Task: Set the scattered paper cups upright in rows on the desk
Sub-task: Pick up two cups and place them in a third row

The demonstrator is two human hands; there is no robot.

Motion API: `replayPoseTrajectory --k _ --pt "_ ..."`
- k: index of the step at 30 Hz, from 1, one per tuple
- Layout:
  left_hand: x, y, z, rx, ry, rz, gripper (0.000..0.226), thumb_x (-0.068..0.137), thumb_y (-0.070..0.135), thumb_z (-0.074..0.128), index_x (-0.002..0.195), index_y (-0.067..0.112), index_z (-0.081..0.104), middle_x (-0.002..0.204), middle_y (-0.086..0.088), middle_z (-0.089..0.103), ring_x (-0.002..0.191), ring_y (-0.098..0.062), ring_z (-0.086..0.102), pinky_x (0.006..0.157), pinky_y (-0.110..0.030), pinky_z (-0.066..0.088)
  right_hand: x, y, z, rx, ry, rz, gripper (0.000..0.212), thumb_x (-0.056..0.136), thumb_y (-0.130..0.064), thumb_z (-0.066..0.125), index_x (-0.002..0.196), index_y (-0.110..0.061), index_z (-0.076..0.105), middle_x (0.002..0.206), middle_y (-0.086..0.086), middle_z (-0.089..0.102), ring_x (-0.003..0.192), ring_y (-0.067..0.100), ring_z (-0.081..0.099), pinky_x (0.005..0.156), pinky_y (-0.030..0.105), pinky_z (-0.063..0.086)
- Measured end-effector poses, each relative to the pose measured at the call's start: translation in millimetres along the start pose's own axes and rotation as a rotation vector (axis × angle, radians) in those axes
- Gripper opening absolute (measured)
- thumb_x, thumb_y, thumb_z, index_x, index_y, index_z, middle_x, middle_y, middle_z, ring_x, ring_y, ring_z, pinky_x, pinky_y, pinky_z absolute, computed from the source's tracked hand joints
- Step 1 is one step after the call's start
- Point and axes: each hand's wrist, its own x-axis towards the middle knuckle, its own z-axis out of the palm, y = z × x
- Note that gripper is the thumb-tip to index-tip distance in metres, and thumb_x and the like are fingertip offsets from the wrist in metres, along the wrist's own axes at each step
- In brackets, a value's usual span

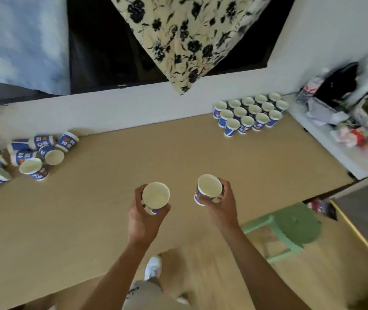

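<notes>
Desk (178,153) lies open beneath left grip (144,218) and right grip (221,206), both clasping cups (155,195) (209,185).

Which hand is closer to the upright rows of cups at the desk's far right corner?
Right. The right hand holds one cup nearer the camera and left of the upright rows; the left hand, holding a second cup, is farther left.
</notes>
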Motion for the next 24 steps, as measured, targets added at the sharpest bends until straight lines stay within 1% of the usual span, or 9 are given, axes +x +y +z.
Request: replayPoseTrajectory --k 3,5,8,11,14,16,19,22,24 --pt "-5.5 18.7 43.6 -0.012 -0.08 -0.008 0.067 0.063 0.02 0.09 0.115 0.035 0.051 0.104 0.021 0.061 0.093 -0.001 0.061 0.067 -0.009 0.044 8.3 5.6 -42.7 0.016 0.09 0.03 0.062 0.056 -0.029 0.087 0.109 -0.038 0.057 0.103 -0.024 0.065 0.094 -0.002 0.062 0.071 0.008 0.043" --pt "-3.4 27.4 69.3 -0.027 -0.116 0.001 0.067 0.063 0.018 0.09 0.115 0.035 0.051 0.104 0.02 0.061 0.093 0.003 0.06 0.066 -0.006 0.044 16.6 8.9 -62.2 0.025 0.127 0.044 0.062 0.055 -0.032 0.086 0.11 -0.036 0.057 0.104 -0.022 0.065 0.094 -0.001 0.062 0.072 0.009 0.042" --pt "9.6 38.8 114.1 -0.051 -0.163 0.023 0.067 0.062 0.016 0.09 0.113 0.035 0.052 0.103 0.02 0.062 0.093 0.005 0.059 0.067 -0.007 0.046 38.4 16.1 -90.7 0.023 0.188 0.072 0.066 0.051 -0.039 0.084 0.111 -0.033 0.058 0.107 -0.014 0.066 0.098 0.006 0.063 0.079 0.022 0.047" --pt "31.4 49.0 163.8 -0.091 -0.211 0.024 0.067 0.061 0.015 0.09 0.116 0.028 0.054 0.105 0.01 0.064 0.093 -0.011 0.063 0.075 -0.025 0.051 71.5 22.9 -115.1 0.016 0.247 0.107 0.07 0.047 -0.04 0.084 0.112 -0.029 0.058 0.109 -0.008 0.066 0.101 0.017 0.064 0.088 0.041 0.054" --pt "55.2 64.4 207.6 -0.118 -0.266 0.06 0.069 0.061 0.016 0.09 0.117 0.031 0.053 0.108 0.012 0.064 0.096 -0.014 0.062 0.077 -0.02 0.05 108.9 25.5 -134.5 -0.001 0.299 0.141 0.071 0.047 -0.036 0.085 0.111 -0.027 0.058 0.11 -0.005 0.066 0.103 0.019 0.064 0.092 0.048 0.054" --pt "69.3 75.9 228.8 -0.121 -0.299 0.067 0.069 0.061 0.019 0.089 0.117 0.033 0.053 0.108 0.014 0.064 0.097 -0.014 0.062 0.075 -0.016 0.047 133.1 23.6 -146.7 -0.02 0.322 0.157 0.069 0.05 -0.031 0.089 0.112 -0.024 0.058 0.111 -0.004 0.066 0.105 0.02 0.064 0.089 0.043 0.055" --pt "87.8 95.6 254.1 -0.113 -0.317 0.075 0.069 0.06 0.02 0.089 0.118 0.03 0.053 0.107 0.013 0.064 0.096 -0.015 0.061 0.074 -0.019 0.049 170.5 23.4 -169.6 -0.025 0.369 0.157 0.061 0.064 -0.008 0.091 0.114 -0.019 0.058 0.113 0.0 0.064 0.105 0.021 0.063 0.079 0.027 0.052" --pt "102.8 111.6 274.4 -0.135 -0.34 0.07 0.068 0.061 0.018 0.089 0.118 0.026 0.054 0.108 0.01 0.065 0.098 -0.017 0.061 0.078 -0.026 0.053 200.8 26.0 -189.2 -0.035 0.404 0.161 0.06 0.068 -0.006 0.09 0.116 -0.017 0.057 0.114 0.002 0.063 0.103 0.022 0.062 0.074 0.02 0.047" --pt "111.2 118.1 289.2 -0.129 -0.362 0.075 0.067 0.061 0.017 0.088 0.118 0.026 0.054 0.108 0.011 0.064 0.1 -0.016 0.06 0.079 -0.021 0.051 219.3 31.3 -200.2 -0.021 0.417 0.169 0.06 0.068 -0.006 0.09 0.117 -0.018 0.057 0.115 0.002 0.062 0.104 0.022 0.061 0.074 0.02 0.047"
